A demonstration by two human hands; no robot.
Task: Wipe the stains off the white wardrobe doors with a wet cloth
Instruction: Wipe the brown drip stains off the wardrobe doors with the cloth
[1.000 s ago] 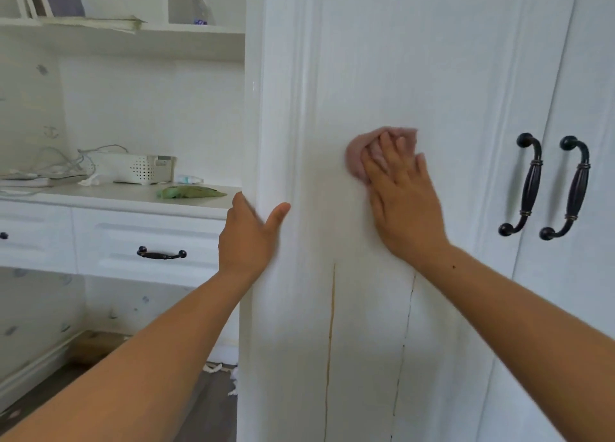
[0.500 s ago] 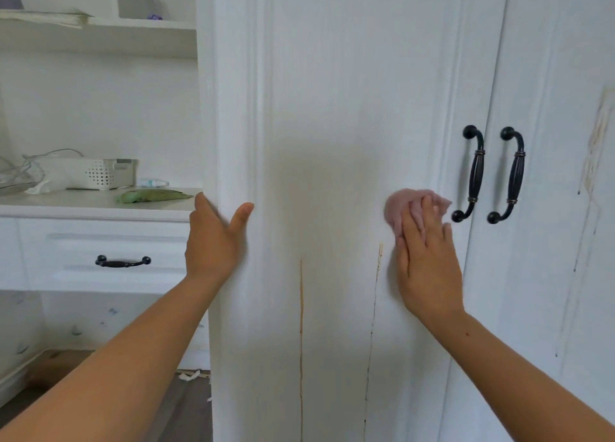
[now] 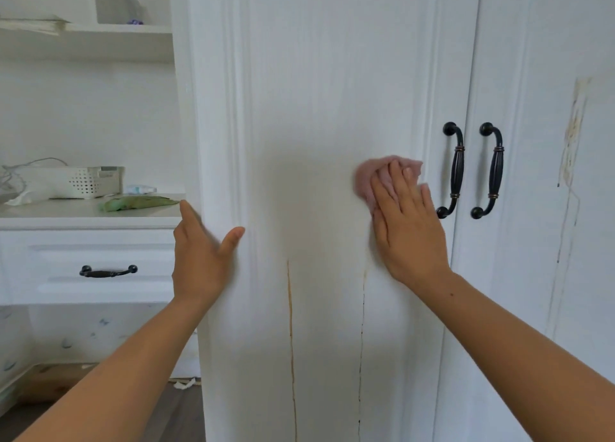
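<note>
Right hand (image 3: 409,231) pushed cloth (image 3: 366,178) higher; basket (image 3: 76,182) contents unseen.

Right hand (image 3: 409,231) slid the cloth (image 3: 364,178) rightward toward the handles (image 3: 455,170).

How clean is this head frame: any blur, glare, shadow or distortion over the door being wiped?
Head view: soft, even daylight, no glare on the white door; a dim shadow lies between the left hand and right hand; the brown streak reads clearly; the shelf bottle is blurry; wide-angle bending makes door edges lean.
</note>
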